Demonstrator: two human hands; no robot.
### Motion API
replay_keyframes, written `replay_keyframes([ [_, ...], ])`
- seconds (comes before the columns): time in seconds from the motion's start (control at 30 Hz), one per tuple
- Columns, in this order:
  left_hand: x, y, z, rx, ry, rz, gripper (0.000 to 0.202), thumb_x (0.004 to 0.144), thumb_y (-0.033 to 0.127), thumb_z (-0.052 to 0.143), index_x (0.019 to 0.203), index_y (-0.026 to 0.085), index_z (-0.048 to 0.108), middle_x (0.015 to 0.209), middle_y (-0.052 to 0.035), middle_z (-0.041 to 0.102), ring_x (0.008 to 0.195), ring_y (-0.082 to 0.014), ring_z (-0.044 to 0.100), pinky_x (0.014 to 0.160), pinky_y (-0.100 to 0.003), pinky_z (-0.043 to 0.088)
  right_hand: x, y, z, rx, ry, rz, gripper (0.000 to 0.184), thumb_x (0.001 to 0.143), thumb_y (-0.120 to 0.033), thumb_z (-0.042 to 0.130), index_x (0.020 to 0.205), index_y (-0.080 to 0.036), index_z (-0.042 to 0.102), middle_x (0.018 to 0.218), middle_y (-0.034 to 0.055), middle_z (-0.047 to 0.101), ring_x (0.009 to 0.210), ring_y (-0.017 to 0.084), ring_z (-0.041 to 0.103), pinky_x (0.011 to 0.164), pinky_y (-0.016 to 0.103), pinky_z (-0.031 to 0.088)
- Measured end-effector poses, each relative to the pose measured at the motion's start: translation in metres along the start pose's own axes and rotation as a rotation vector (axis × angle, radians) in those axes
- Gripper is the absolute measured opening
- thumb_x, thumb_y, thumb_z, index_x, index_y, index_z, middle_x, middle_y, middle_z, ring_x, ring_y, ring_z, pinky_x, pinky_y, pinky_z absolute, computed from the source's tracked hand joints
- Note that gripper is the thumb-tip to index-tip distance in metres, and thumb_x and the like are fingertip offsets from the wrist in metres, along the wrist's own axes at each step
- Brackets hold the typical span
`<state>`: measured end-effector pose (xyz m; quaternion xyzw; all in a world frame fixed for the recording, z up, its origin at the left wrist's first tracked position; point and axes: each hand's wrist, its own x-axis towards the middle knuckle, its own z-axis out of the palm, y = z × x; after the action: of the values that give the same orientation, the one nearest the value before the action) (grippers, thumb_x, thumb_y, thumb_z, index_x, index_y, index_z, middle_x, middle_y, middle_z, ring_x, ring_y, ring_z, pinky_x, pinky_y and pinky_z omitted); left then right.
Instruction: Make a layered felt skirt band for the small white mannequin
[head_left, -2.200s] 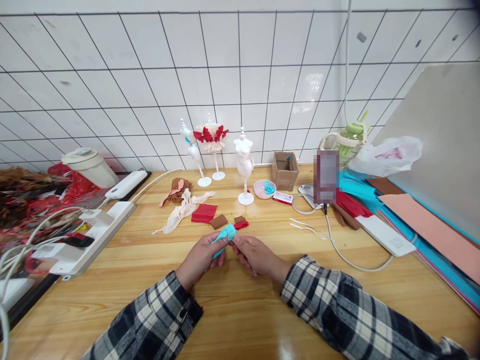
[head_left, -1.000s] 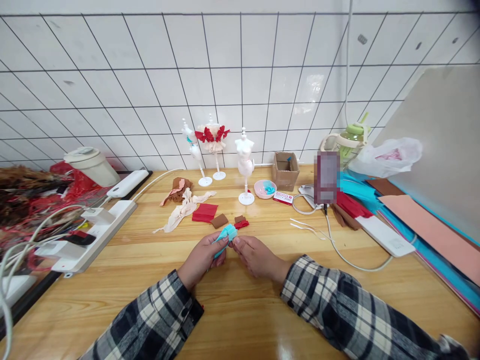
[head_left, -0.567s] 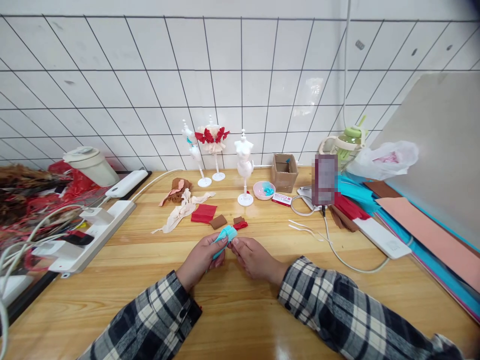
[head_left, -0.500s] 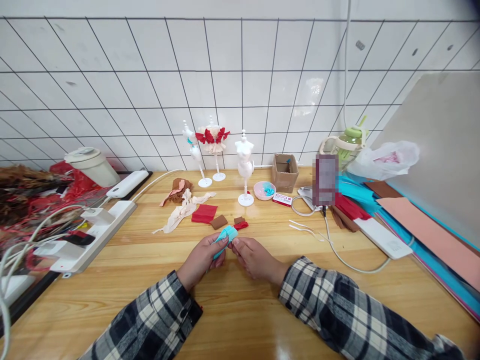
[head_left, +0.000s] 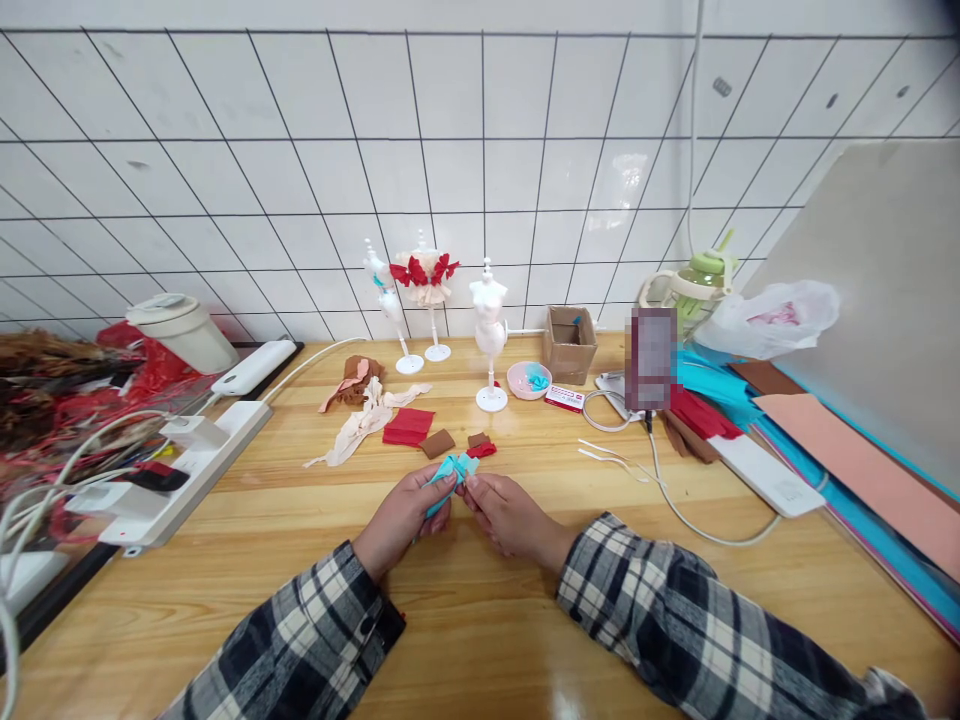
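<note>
My left hand (head_left: 405,515) is closed around a folded piece of turquoise crepe paper (head_left: 453,466), thumb on top. From the other side, my right hand (head_left: 511,514) pinches the paper's right end between thumb and fingers. Both hands meet just above the wooden table, and parts of the paper are hidden under the fingers. Just beyond them lie a red paper piece (head_left: 408,427), a brown piece (head_left: 438,443) and a small red piece (head_left: 482,450). A bare white mini dress form (head_left: 490,325) stands farther back.
Two more dress forms, one with a red and cream paper dress (head_left: 425,278), stand by the tiled wall. A pink bowl (head_left: 517,380) and cardboard box (head_left: 570,350) are at the back. A power strip (head_left: 217,455) lies left; a phone (head_left: 651,360) and coloured sheets (head_left: 862,440) are right.
The turquoise paper at my fingertips has become more crumpled and twisted, its flat top folded down. Both hands have stayed in nearly the same place.
</note>
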<state>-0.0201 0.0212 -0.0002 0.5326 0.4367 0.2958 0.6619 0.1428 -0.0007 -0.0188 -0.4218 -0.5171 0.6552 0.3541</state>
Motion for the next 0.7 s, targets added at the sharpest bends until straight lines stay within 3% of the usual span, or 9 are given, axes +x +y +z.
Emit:
replay_keyframes([
  [0.17, 0.002, -0.002, -0.003, 0.036, 0.017, 0.019, 0.033, 0.083, 0.049, 0.054, 0.078, 0.016, 0.055, 0.042, 0.0073, 0.042, 0.038, -0.0066, 0.031, 0.041, -0.020, 0.021, -0.004, -0.011, -0.006, -0.012, -0.095, 0.124, 0.034, 0.096, -0.045, 0.030, 0.076, -0.021, 0.040, 0.044, -0.0084, 0.036, 0.030, 0.007, 0.028, 0.029, 0.019, 0.025],
  [0.7, 0.001, 0.000, -0.002, 0.045, -0.018, 0.023, 0.030, 0.084, 0.047, 0.055, 0.079, 0.017, 0.054, 0.044, 0.0077, 0.040, 0.039, -0.0063, 0.030, 0.040, -0.020, 0.021, -0.003, -0.008, -0.009, 0.075, -0.110, 0.124, 0.037, 0.095, -0.051, 0.034, 0.074, -0.021, 0.039, 0.040, -0.0106, 0.036, 0.028, 0.006, 0.026, 0.026, 0.017, 0.025],
])
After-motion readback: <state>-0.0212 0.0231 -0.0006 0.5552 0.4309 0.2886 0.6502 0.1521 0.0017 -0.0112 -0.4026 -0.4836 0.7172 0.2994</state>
